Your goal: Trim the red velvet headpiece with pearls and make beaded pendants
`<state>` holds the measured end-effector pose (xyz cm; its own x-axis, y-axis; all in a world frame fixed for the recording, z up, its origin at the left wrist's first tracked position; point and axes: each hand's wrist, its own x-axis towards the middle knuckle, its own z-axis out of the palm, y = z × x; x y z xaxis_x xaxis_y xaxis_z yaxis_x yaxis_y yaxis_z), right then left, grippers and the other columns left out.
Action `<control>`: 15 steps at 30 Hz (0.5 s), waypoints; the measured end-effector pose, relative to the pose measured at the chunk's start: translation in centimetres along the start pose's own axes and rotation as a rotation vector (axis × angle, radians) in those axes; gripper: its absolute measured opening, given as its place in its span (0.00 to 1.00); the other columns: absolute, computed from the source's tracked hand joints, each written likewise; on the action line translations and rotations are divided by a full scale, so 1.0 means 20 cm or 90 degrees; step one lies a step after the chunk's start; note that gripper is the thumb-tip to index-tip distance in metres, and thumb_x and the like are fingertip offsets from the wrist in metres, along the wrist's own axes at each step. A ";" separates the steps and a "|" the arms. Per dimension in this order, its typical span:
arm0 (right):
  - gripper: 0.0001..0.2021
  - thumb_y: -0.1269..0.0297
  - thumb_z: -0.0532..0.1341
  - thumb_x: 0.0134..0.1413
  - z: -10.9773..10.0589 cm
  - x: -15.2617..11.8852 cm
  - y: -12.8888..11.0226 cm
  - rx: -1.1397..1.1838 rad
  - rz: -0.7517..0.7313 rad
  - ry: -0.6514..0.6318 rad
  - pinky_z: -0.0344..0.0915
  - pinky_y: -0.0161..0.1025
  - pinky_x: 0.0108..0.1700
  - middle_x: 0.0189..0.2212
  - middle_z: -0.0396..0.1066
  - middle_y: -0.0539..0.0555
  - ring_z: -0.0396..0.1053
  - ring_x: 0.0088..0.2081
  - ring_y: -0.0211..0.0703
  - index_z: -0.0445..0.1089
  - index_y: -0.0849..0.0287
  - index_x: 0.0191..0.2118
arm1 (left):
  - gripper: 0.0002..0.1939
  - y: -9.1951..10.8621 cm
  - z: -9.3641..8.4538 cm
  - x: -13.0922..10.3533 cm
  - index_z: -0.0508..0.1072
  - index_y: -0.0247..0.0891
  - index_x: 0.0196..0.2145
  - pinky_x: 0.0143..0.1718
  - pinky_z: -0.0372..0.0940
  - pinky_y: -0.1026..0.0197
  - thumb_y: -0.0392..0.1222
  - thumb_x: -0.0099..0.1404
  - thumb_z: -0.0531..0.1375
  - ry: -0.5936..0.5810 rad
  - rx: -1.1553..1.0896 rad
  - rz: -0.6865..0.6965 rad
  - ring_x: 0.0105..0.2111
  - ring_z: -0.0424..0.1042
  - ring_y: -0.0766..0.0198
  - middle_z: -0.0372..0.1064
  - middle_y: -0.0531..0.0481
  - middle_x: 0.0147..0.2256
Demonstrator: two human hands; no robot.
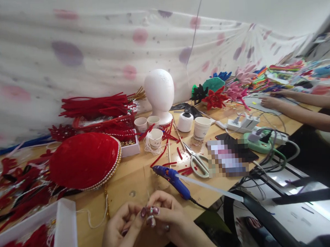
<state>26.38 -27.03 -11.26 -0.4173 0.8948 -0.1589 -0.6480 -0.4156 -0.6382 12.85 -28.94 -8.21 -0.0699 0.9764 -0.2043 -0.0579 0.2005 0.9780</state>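
Low in the head view, my left hand (126, 227) and my right hand (172, 213) meet over the table's front edge. Both are closed, thumbs and fingertips pinched together. Whatever lies between the fingertips is too small and too covered to name. Just beyond my right hand rests a blue glue gun (171, 180), with a clear glue stick (209, 186) reaching out behind it. Left of my hands, a white cord (89, 219) curls on the wood. A red velvet cap (84, 161) edged with pearl beads sits farther back on the left.
Scissors (198, 162), red chenille scraps (179, 153), paper cups (201, 128) and a white thread spool (185, 122) crowd the middle. A foam head (159, 90) stands behind. White box (67, 228) at left; phone (227, 159), power strips (258, 140) and cables at right. Another person's arms (299, 105) work farther right.
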 end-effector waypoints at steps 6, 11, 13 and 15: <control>0.22 0.50 0.77 0.37 -0.02 0.01 -0.01 0.003 0.000 0.010 0.40 0.28 0.18 0.17 0.68 0.48 0.51 0.16 0.27 0.71 0.61 0.27 | 0.25 0.03 0.03 0.01 0.72 0.35 0.24 0.19 0.42 0.68 0.63 0.52 0.68 -0.029 0.013 -0.002 0.18 0.46 0.74 0.61 0.56 0.18; 0.22 0.49 0.77 0.38 -0.05 0.03 0.01 -0.046 -0.019 0.013 0.42 0.29 0.19 0.15 0.68 0.47 0.50 0.15 0.28 0.69 0.60 0.25 | 0.24 0.06 0.02 0.00 0.72 0.36 0.23 0.20 0.46 0.68 0.62 0.53 0.67 -0.031 0.027 -0.018 0.17 0.46 0.73 0.59 0.57 0.17; 0.22 0.49 0.76 0.39 -0.05 0.03 0.01 -0.073 -0.026 0.025 0.44 0.29 0.20 0.15 0.68 0.47 0.52 0.15 0.28 0.70 0.61 0.25 | 0.23 0.07 0.01 -0.02 0.74 0.37 0.23 0.22 0.50 0.67 0.62 0.53 0.67 -0.022 0.044 -0.015 0.18 0.50 0.72 0.61 0.56 0.18; 0.20 0.50 0.76 0.41 -0.04 0.03 0.00 -0.116 -0.036 0.047 0.46 0.29 0.21 0.17 0.69 0.48 0.54 0.16 0.29 0.71 0.62 0.26 | 0.22 0.08 0.01 -0.04 0.74 0.37 0.23 0.23 0.51 0.67 0.61 0.54 0.66 -0.008 0.076 -0.006 0.20 0.54 0.71 0.64 0.54 0.20</control>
<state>26.60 -26.41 -12.02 -0.3320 0.9279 -0.1697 -0.5402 -0.3345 -0.7722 13.07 -29.31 -6.50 -0.0575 0.9752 -0.2135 0.0598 0.2169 0.9744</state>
